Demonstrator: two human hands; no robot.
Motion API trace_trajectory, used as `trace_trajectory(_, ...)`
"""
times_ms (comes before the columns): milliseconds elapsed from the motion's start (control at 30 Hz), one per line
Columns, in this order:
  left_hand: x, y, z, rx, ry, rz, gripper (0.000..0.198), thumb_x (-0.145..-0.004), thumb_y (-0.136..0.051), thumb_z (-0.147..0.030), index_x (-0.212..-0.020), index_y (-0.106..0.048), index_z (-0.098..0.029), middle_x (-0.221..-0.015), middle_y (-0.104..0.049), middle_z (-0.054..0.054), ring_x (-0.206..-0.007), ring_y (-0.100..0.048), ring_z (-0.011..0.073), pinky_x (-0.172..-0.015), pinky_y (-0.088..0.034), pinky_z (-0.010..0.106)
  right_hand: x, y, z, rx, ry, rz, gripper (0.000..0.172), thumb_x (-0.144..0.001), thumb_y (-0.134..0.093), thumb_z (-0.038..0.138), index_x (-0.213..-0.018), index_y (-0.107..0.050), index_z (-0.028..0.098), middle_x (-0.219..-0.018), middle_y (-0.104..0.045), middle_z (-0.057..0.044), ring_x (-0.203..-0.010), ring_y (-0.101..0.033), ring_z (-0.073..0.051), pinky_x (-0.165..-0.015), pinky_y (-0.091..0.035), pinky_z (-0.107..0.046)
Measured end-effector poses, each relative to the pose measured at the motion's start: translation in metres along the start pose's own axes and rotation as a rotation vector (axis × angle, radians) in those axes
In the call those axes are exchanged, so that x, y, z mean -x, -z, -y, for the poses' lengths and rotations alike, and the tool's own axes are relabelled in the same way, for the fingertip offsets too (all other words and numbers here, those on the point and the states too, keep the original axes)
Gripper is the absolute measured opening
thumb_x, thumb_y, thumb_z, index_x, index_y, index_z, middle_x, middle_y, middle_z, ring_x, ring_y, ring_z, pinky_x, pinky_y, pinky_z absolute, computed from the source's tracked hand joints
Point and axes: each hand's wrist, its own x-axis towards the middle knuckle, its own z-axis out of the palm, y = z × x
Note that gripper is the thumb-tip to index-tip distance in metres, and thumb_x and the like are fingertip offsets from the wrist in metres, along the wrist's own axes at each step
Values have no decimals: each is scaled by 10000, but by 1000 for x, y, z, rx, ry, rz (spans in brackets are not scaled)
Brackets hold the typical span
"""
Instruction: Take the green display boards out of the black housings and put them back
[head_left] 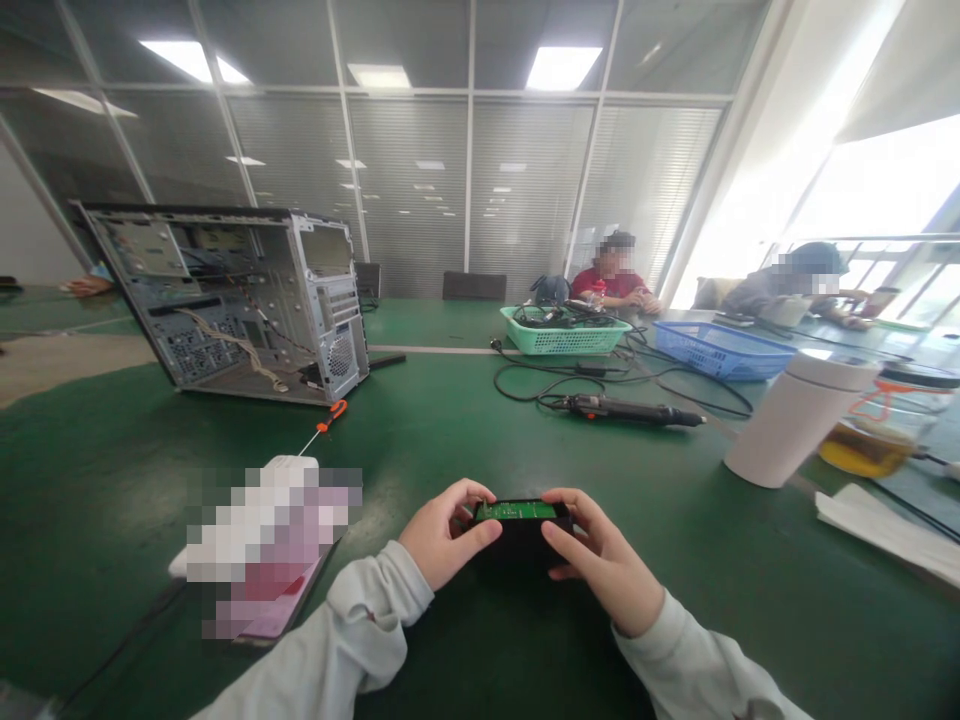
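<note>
My left hand (448, 533) and my right hand (600, 560) hold a small black plastic casing (523, 540) from both sides, just above the green table. A green circuit board (516, 510) lies in the casing's top. My fingers wrap its ends, and its underside is hidden. Pale grey sleeves cover both forearms. To the left of my left hand lies a pixelated, blurred object (266, 545) that I cannot identify.
An open computer case (232, 305) stands at the far left, with an orange-handled screwdriver (330, 417) near it. Ahead lie an electric screwdriver (630, 409), cables, a green basket (564, 340) and a blue basket (720, 352). A white flask (795, 420) stands right. Two people sit beyond.
</note>
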Motion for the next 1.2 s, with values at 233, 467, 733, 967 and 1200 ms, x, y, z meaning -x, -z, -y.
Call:
trace_trajectory(233, 2, -1, -3, 31, -15, 69, 347, -638, -661, -333, -935, -536, -204, -903, -623, 39, -789, -577, 183, -645, -440, 270, -4, 10, -5, 389, 280, 42, 375, -741, -597, 383, -1014, -457, 169, -931, -513, -47, -841, -502, -207, -763, -426, -332)
trace_trajectory(467, -1, 0, -6, 164, -8, 107, 304, -667, -641, -279, -920, -516, -169, -929, -620, 67, -856, -586, 200, -639, -441, 258, -2, 9, 4, 449, 286, 40, 332, -762, -587, 376, -993, -455, 177, -869, -520, -31, -761, -506, -189, -671, -418, -280)
trace_trajectory(733, -2, 1, -9, 290, 64, 81, 296, -665, -644, -349, -863, -598, -134, -833, -643, 58, -783, -583, 178, -709, -437, 287, -3, 9, 4, 442, 277, 16, 328, -754, -580, 429, -927, -484, 167, -782, -523, -13, -676, -492, -167, -616, -390, -260)
trace_trajectory(967, -5, 2, -12, 420, 122, 90, 323, -590, -707, -382, -771, -633, -125, -760, -653, 44, -705, -584, 156, -690, -441, 286, -4, 9, 7, 401, 264, 29, 328, -742, -563, 444, -872, -507, 148, -741, -518, -15, -669, -479, -169, -621, -374, -265)
trace_trajectory(1200, -6, 4, -18, 476, 134, 62, 355, -592, -693, -438, -752, -639, -126, -764, -673, 48, -697, -591, 147, -687, -447, 276, -4, 6, 9, 394, 246, 71, 309, -749, -540, 450, -780, -501, 145, -678, -486, -8, -638, -454, -164, -593, -353, -258)
